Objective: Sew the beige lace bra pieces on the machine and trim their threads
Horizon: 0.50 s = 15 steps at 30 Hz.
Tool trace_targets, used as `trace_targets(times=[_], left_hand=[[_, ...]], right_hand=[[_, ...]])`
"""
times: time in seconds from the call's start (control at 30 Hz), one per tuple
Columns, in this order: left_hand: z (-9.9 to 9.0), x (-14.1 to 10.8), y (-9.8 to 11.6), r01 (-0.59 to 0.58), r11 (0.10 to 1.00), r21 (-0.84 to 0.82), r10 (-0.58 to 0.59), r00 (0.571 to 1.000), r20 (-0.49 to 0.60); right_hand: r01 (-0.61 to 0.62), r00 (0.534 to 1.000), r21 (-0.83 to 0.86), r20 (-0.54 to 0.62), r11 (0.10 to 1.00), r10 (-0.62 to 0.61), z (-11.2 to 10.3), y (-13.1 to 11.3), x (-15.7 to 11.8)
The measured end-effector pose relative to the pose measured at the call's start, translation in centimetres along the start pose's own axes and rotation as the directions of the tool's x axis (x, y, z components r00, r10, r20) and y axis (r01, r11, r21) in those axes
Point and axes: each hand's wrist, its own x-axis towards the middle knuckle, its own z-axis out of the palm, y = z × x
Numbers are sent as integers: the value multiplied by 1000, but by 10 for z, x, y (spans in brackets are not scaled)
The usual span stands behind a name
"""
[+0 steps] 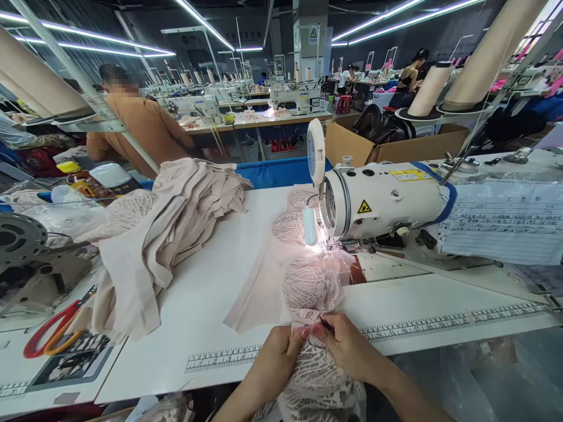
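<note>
A pale pink lace bra [310, 285] lies partly on the sewing table and hangs over its front edge toward me. My left hand [278, 350] pinches the lace at the join between two cups, thumb on top. Close beside it, my right hand [347, 346] grips the same spot with its fingers closed. A small dark pointed tool [324, 322] sticks out from the right hand; its kind is too hidden to tell. Beyond my hands, the far part of the bra reaches under the lit needle area of the sewing machine [382, 196].
A heap of pink lace and fabric pieces [189, 205] lies on the left. Red and orange scissors [55, 328] rest near it. A printed ruler strip [422, 319] runs along the table edge. Behind the machine stands a cardboard box [422, 146]. A person in brown [132, 120] sits ahead.
</note>
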Motion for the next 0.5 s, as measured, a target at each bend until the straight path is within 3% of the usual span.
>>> trace_targets(times=[0.1, 0.2, 0.27, 0.37, 0.43, 0.5], left_hand=[[3, 1, 0, 23, 999, 25, -23, 1000, -8], [12, -2, -5, 57, 998, -12, -58, 994, -91], [23, -8, -10, 39, 998, -44, -47, 980, -193], [37, -20, -17, 16, 996, -84, -42, 945, -325], [38, -24, -19, 40, 982, -186, -98, 945, -312], [31, -21, -16, 72, 920, -386, -164, 964, -210]], right_hand=[[-5, 999, 54, 44, 999, 3, -7, -5, 1], [6, 1000, 25, 19, 1000, -7, -5, -6, 6], [54, 993, -64, -99, 996, -60, 3, -4, 10], [171, 924, -174, -312, 970, -219, 13, 1, 12], [197, 903, -150, -358, 969, -239, 15, 4, 12], [166, 933, -40, -317, 985, -170, 11, 5, 9]])
